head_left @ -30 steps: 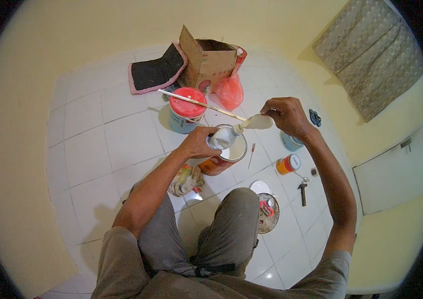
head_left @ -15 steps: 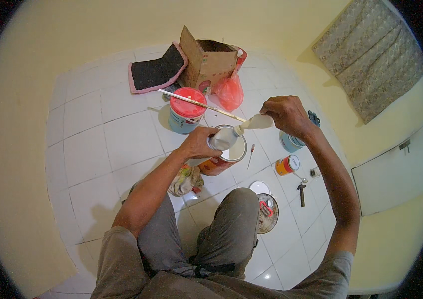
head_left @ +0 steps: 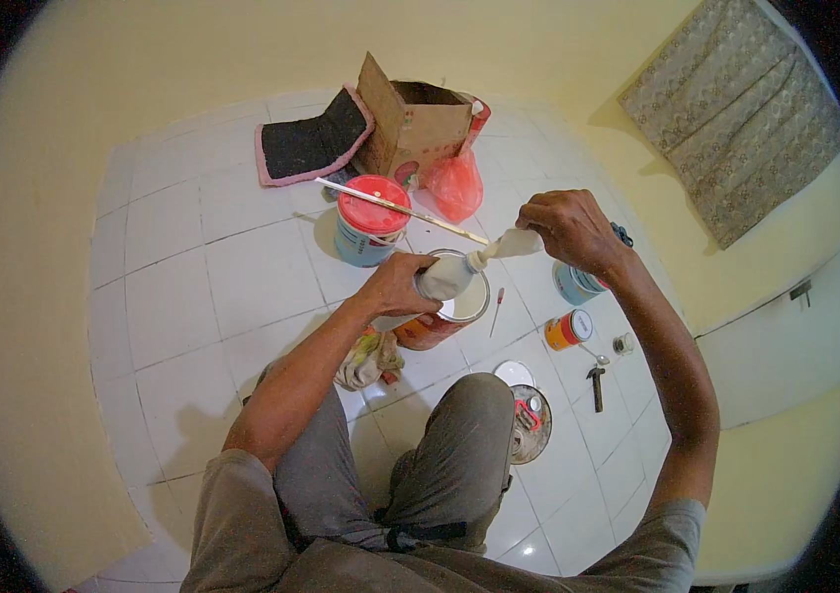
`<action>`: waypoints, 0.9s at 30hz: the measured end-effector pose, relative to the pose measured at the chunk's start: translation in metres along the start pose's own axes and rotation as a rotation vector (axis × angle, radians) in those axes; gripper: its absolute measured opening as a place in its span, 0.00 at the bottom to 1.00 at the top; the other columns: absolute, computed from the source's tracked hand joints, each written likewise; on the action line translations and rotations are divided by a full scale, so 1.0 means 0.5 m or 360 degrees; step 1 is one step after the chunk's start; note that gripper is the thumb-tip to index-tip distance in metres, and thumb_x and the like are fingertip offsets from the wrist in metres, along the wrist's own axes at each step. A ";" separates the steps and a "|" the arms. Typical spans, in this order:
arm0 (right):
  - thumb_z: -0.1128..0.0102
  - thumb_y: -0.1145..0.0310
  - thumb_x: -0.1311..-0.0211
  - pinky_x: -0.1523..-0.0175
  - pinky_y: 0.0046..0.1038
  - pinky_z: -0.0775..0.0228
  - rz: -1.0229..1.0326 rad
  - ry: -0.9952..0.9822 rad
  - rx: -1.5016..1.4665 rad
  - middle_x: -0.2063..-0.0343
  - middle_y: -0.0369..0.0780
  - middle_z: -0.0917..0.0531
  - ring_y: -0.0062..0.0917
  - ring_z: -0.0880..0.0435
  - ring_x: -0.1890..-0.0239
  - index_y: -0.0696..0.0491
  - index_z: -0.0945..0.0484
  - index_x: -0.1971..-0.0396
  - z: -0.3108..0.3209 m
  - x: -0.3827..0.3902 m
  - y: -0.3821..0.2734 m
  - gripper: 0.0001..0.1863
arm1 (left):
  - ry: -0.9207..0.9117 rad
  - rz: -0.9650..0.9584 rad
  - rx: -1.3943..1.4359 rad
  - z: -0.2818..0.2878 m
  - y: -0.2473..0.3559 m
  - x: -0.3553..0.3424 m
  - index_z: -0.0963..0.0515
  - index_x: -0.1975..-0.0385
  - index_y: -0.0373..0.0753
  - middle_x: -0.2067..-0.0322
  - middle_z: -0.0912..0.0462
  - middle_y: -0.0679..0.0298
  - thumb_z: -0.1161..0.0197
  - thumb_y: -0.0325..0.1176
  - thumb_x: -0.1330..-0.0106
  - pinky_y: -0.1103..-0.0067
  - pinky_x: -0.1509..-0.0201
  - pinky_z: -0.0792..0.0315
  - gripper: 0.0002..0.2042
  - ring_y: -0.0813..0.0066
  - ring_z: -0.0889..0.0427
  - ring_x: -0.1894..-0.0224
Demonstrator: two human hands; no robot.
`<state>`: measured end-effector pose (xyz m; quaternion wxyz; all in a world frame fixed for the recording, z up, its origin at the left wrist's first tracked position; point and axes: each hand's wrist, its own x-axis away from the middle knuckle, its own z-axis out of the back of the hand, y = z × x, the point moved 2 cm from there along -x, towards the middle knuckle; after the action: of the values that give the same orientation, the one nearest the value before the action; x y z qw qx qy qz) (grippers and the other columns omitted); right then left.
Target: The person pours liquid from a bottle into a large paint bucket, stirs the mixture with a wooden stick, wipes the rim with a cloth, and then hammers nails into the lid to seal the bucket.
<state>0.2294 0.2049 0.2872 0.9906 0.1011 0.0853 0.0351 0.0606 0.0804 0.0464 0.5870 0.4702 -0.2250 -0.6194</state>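
Observation:
My left hand (head_left: 402, 287) is wrapped round a whitish plastic bottle (head_left: 447, 278), tilted with its neck toward the right. Under the bottle stands an open paint can (head_left: 428, 333), orange-red outside and pale inside. Fingers of my right hand (head_left: 575, 225) pinch a pale, limp-looking flat piece (head_left: 516, 244) that meets the bottle's neck; whether it is joined there I cannot tell. A long thin stick (head_left: 368, 196) slants from above the red bucket lid to near the bottle's neck. What its lower end rests on is hidden.
Left of centre stands a blue bucket (head_left: 358, 247) with a red lid. Behind are a cardboard box (head_left: 430, 133), a red plastic bag (head_left: 453, 188) and a black mat (head_left: 311, 143). To the right lie a small orange can (head_left: 560, 333), a hammer (head_left: 597, 388) and a screwdriver (head_left: 496, 314).
Both hands keep their hold on the bottle and the pale piece, almost unmoved. The view has shifted very slightly.

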 end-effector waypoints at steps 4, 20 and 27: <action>0.37 0.75 0.50 0.64 0.41 0.24 -0.0067 -0.0128 0.0060 0.73 0.41 0.17 0.41 0.15 0.67 0.51 0.19 0.72 0.006 -0.004 -0.004 0.05 | 0.0009 0.0005 0.0015 0.003 0.006 0.002 0.17 0.48 0.34 0.56 0.11 0.51 0.18 0.39 0.60 0.68 0.44 0.21 0.34 0.59 0.11 0.54; 0.37 0.82 0.55 0.67 0.41 0.28 0.0060 -0.0120 0.0104 0.75 0.42 0.19 0.40 0.18 0.70 0.54 0.19 0.72 0.015 -0.020 -0.015 0.09 | 0.0003 0.0025 -0.0006 0.003 -0.001 0.002 0.17 0.50 0.32 0.55 0.11 0.51 0.17 0.41 0.61 0.69 0.43 0.21 0.35 0.59 0.11 0.53; 0.37 0.82 0.56 0.67 0.40 0.27 0.0105 -0.0134 0.0101 0.75 0.41 0.19 0.39 0.17 0.69 0.54 0.19 0.72 0.016 -0.032 -0.021 0.09 | 0.0022 -0.0029 0.0095 0.007 0.007 0.005 0.18 0.50 0.31 0.55 0.12 0.49 0.17 0.42 0.60 0.68 0.43 0.20 0.35 0.59 0.11 0.53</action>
<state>0.2156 0.1915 0.2955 0.9879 0.1367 0.0411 0.0608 0.0596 0.0766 0.0500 0.5687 0.4937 -0.2350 -0.6145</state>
